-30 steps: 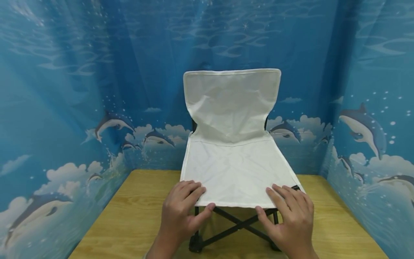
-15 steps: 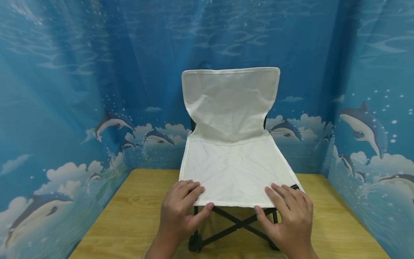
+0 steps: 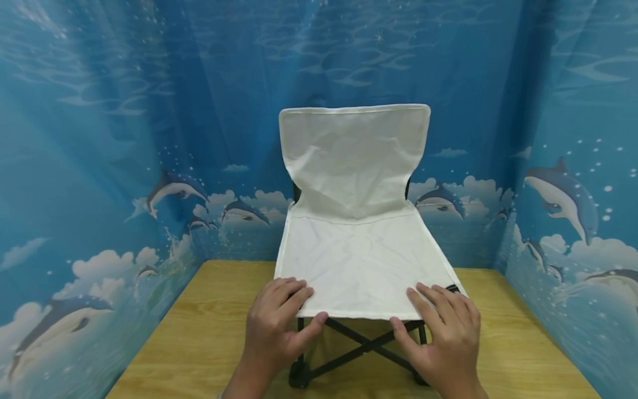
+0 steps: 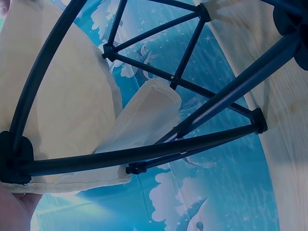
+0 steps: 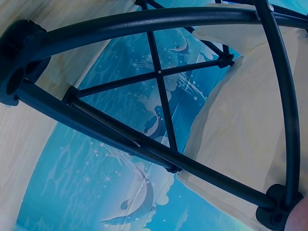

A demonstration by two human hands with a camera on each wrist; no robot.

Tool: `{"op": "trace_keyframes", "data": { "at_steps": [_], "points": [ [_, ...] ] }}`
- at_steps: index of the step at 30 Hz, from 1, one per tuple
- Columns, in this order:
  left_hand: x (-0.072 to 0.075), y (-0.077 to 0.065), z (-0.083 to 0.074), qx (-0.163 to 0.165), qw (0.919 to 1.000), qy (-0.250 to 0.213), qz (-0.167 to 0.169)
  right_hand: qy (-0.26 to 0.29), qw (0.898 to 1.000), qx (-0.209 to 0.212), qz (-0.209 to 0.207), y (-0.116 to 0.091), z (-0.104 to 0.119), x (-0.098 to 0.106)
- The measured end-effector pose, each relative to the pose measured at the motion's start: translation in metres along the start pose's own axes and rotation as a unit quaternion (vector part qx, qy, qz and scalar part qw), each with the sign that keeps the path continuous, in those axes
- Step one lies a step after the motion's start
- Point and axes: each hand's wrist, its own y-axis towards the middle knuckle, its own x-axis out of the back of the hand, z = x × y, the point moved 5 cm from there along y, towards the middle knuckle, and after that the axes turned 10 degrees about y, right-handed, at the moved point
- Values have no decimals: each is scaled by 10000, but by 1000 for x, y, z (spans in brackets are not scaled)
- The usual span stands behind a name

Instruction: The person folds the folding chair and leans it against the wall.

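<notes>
A folding chair with a white fabric seat (image 3: 359,260) and dark tubular legs (image 3: 366,347) stands upright and unfolded. My left hand (image 3: 274,327) rests on its left front corner, fingers laid over the fabric and thumb against the front edge. At the opposite front corner my right hand (image 3: 446,338) lies in a similar way, its fingers spread on the seat. From underneath, the left wrist view shows the frame's corner joint (image 4: 17,159) with part of the hand at its edge. Another corner joint (image 5: 274,207) appears in the right wrist view, a bit of hand beside it.
The chair stands on a wooden tabletop (image 3: 184,338). Blue curtains (image 3: 224,111) printed with dolphins and clouds hang behind it and along both sides. The white backrest (image 3: 354,149) rises toward the rear curtain.
The chair and both hands have shifted very slightly left. The hands keep their places on the front corners.
</notes>
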Motion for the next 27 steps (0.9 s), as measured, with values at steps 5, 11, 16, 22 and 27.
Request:
{"op": "trace_keyframes", "data": {
  "at_steps": [5,11,16,22,27],
  "points": [
    [0,-1,1,3,10000,10,-17,1,10000,24,2,0,1,-1],
    [1,-1,2,-59,9999,-2,-116,7,10000,62,-9,1,2,-2],
    [2,-1,3,-43,10000,33,-76,5,9999,89,-45,1,2,-3],
    [3,-1,4,-40,9999,75,-73,-1,9999,116,-45,1,3,-5],
    [3,0,4,-71,9999,58,-133,19,9999,119,-22,0,2,-5]
  ]
}}
